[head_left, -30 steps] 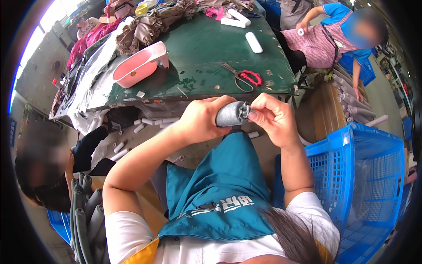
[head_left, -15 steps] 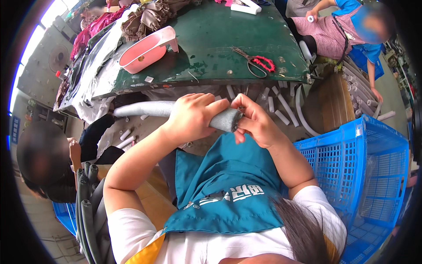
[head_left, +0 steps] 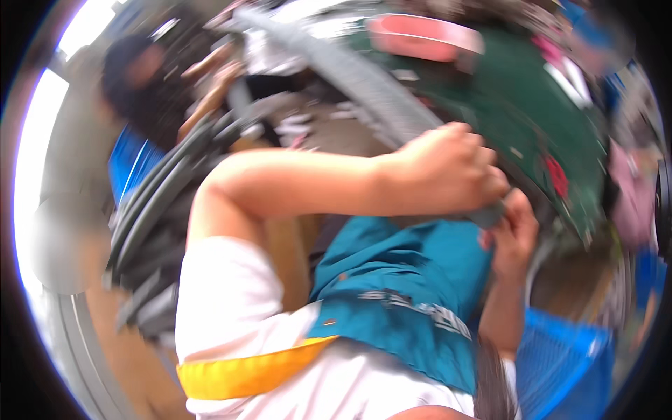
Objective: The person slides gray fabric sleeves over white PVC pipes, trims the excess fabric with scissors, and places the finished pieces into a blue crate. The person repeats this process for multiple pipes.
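nearest, beyond the teal apron (head_left: 413, 269), the left hand (head_left: 448, 171) is closed in a fist round a grey tube (head_left: 350, 73), close to the tube's near end. the right hand (head_left: 516, 231) has its fingers curled at that end; with this blur i can't tell whether they pinch it or only touch it. what has just changed is the view and the tube: the head has swung left, and the tube's long free part now slants to the upper left, crossing the line of the table's near edge. the hands stay together at the same end, so the work is still there, mostly hidden by the left fist. a blue crate (head_left: 563, 357) stands beside the right arm. farther off, red-handled scissors (head_left: 556, 175) lie near the green table's (head_left: 504, 105) near right corner, and a pink tub (head_left: 423, 38) sits toward its left end.
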`<state>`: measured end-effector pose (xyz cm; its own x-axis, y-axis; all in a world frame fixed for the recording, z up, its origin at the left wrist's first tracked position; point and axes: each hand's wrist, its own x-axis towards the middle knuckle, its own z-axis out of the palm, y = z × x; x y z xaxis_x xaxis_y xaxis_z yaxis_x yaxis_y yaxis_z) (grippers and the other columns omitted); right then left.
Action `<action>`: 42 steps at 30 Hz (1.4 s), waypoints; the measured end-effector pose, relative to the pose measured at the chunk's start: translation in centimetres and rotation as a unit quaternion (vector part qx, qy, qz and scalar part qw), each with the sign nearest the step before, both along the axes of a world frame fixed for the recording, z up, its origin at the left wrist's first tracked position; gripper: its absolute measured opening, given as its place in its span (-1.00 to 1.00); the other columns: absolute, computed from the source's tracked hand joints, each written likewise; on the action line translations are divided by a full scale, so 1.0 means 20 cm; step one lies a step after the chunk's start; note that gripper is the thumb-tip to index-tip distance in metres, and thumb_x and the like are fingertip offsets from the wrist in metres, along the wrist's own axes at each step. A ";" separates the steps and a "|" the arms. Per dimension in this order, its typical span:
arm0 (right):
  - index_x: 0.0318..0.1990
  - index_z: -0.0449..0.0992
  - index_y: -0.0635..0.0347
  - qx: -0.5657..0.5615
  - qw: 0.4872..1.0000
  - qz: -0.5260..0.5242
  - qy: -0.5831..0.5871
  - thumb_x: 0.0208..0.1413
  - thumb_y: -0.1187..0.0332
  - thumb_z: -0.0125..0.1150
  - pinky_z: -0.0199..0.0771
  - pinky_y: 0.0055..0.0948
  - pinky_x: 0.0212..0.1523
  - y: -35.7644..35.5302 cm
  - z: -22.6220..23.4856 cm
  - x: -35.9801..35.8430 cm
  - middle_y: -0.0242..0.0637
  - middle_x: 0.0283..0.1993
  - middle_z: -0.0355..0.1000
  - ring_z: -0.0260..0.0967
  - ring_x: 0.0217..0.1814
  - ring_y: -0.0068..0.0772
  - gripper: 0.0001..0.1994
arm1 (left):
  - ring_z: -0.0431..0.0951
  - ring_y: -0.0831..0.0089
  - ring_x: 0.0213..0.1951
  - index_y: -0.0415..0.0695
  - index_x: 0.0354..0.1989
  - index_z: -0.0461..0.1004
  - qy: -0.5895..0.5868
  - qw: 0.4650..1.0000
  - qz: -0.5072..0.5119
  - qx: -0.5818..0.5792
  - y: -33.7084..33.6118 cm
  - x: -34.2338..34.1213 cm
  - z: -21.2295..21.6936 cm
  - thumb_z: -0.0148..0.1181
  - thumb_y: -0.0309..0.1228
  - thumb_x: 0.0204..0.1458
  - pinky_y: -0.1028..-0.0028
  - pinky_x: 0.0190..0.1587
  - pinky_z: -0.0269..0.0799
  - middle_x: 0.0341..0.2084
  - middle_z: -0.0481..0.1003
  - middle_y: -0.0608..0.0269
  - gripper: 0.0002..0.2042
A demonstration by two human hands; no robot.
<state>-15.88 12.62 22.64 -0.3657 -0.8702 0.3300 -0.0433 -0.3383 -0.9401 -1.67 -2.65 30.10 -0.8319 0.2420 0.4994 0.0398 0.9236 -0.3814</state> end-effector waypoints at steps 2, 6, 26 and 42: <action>-0.37 0.27 0.18 0.044 0.996 0.074 -0.024 0.26 0.27 0.12 0.26 -0.66 -0.61 -0.07 0.00 0.08 -0.35 -0.57 0.33 0.28 -0.65 -0.63 -0.76 | 0.43 0.46 -0.52 -0.07 -0.37 0.41 -0.029 0.992 0.094 -0.082 0.02 0.19 0.07 0.15 -0.28 -0.11 0.47 -0.49 0.22 -0.62 0.34 0.42 -0.82; -0.22 0.37 0.25 0.120 0.957 0.264 0.015 0.27 0.29 0.10 0.33 -0.65 -0.48 -0.31 -0.03 0.33 -0.31 -0.54 0.40 0.31 -0.56 -0.61 -0.81 | 0.46 0.46 -0.44 0.00 -0.32 0.43 -0.021 0.929 0.360 -0.080 0.03 0.79 0.20 0.19 -0.34 -0.13 0.48 -0.41 0.29 -0.56 0.39 0.40 -0.83; -0.33 0.44 0.22 0.166 0.959 0.229 0.004 0.24 0.36 0.11 0.36 -0.69 -0.43 -0.57 -0.23 0.03 -0.42 -0.52 0.39 0.32 -0.51 -0.68 -0.85 | -0.01 0.09 0.38 0.13 0.35 0.13 -0.177 0.771 0.560 0.247 0.20 1.30 0.28 0.45 -0.18 -0.22 -0.03 0.37 -0.10 0.30 0.12 0.18 -0.13; 0.11 0.38 0.20 0.097 0.743 -0.091 0.656 0.09 0.08 0.21 0.07 -0.01 0.31 -1.14 -0.61 -0.65 -0.14 0.19 0.27 0.16 0.25 -0.03 -0.50 | 0.54 0.13 -0.07 -0.09 0.00 0.44 -0.452 0.698 0.471 0.294 -1.55 0.52 -0.64 0.23 -0.26 -0.02 0.22 -0.05 0.45 -0.22 0.56 0.08 -0.62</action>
<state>-28.81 -10.25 10.49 0.0426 -0.9236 0.3809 -0.9938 -0.0785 -0.0792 8.68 -33.55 17.36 -0.5235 -0.6507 -0.5501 -0.7117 0.6889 -0.1375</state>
